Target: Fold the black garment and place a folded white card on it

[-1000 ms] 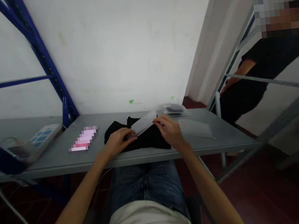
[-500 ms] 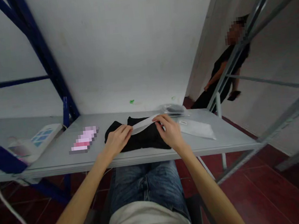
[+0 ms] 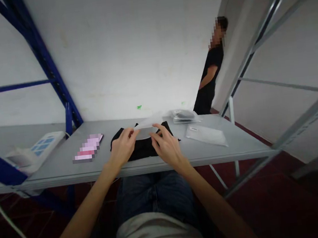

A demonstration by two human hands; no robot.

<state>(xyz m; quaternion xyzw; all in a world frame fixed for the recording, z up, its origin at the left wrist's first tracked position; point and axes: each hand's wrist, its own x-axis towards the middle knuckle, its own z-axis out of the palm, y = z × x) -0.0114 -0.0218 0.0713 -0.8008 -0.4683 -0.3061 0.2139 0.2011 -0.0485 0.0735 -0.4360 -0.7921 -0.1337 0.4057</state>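
Note:
A black folded garment (image 3: 142,148) lies near the front edge of the grey metal table (image 3: 67,168). Over it I hold a thin clear plastic bag (image 3: 146,125). My left hand (image 3: 123,146) pinches the bag's left end. My right hand (image 3: 166,146) grips its lower right side, resting on the garment. Both forearms reach in from the bottom of the head view.
A pink phone-like object (image 3: 88,147) and a white power strip (image 3: 41,145) with a cable lie at left. Flat plastic bags (image 3: 206,135) and a packed stack (image 3: 184,115) sit at right. A person in black (image 3: 209,81) stands by the wall. Blue rack posts (image 3: 45,62) rise at left.
The plastic bag has risen off the garment and my right hand has shifted left toward the middle. The person in black has walked from the right foreground to the back wall.

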